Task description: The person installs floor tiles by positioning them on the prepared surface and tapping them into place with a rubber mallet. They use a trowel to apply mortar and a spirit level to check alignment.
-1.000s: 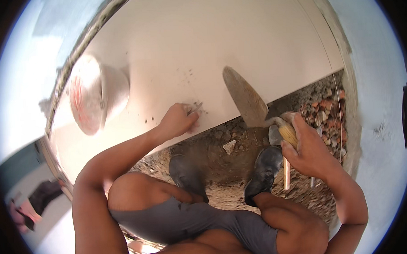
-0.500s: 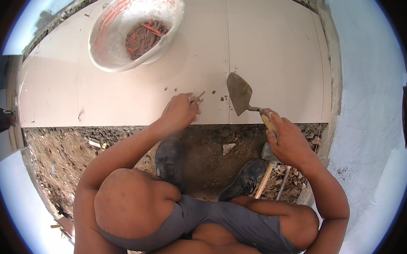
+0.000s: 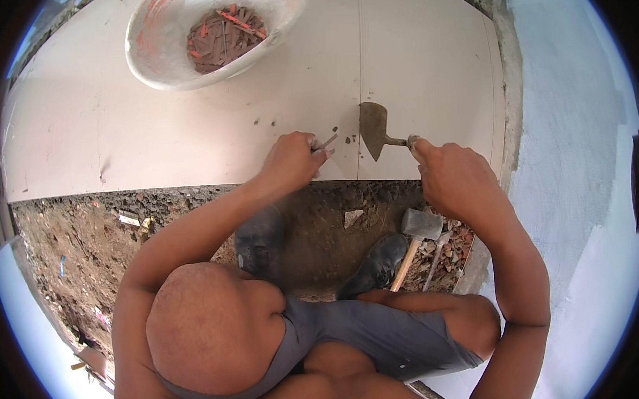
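Observation:
My left hand [image 3: 291,160] pinches a small thin brown strip [image 3: 327,141] at the front edge of the pale tiled surface [image 3: 427,69], a little left of some dark crumbs. My right hand [image 3: 459,177] is wrapped round the handle of a trowel [image 3: 375,127], whose dull metal blade is on or just over the tile, to the right of those crumbs. A white bucket [image 3: 156,61], stained red inside and holding several brown and orange strips [image 3: 222,41], stands on the tiles above my left hand.
A rubber mallet [image 3: 422,224] and a metal rod [image 3: 434,262] lie on rubble by my right shoe [image 3: 371,268]. My left shoe [image 3: 258,247] rests on dirt [image 3: 82,257] below the tile edge. A pale blue wall [image 3: 579,176] runs along the right.
The view has turned, bringing the bucket's contents into sight. The trowel blade has swung round until its tip points toward me. My left hand has shifted rightward along the tile, still holding the strip.

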### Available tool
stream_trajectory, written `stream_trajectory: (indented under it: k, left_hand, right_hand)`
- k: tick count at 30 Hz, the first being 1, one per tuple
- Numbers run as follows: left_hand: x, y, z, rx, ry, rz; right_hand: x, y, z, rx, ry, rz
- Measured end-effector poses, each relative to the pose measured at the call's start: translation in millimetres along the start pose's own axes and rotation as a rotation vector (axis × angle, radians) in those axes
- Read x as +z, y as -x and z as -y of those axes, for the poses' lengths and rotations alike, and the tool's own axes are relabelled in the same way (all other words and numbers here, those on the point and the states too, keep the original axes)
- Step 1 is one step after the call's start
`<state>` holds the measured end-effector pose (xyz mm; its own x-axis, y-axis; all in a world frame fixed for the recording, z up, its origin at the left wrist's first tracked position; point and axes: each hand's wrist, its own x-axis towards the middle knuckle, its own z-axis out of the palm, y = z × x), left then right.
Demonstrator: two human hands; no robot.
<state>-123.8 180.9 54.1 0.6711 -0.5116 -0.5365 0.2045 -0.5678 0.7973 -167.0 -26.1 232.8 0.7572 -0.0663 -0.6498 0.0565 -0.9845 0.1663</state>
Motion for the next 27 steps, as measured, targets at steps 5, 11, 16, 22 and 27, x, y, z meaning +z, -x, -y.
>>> stream_trajectory:
  k: [5, 11, 16, 22, 27]
  left_hand:
    - [17.8, -11.6, -4.9, -0.050, 0.040, 0.052]
    - [42.8, -28.4, -16.1, -0.127, 0.031, 0.044]
    - [55.1, -34.2, -18.3, -0.165, 0.099, -0.002]
    - [70.7, -38.1, -30.8, -0.156, 0.046, -0.056]
    - [79.1, -42.7, -28.3, -0.122, -0.020, -0.092]
  right_hand:
    - [-9.3, -9.9, -22.7, 0.064, -0.069, 0.040]
    - [8.0, -11.3, -51.2, 0.079, -0.138, -0.018]
    - [12.5, -13.5, -59.4, 0.061, -0.188, -0.018]
    - [22.7, -11.5, -65.2, -0.003, -0.209, -0.109]
    - [24.2, -12.1, -62.2, -0.037, -0.211, -0.112]
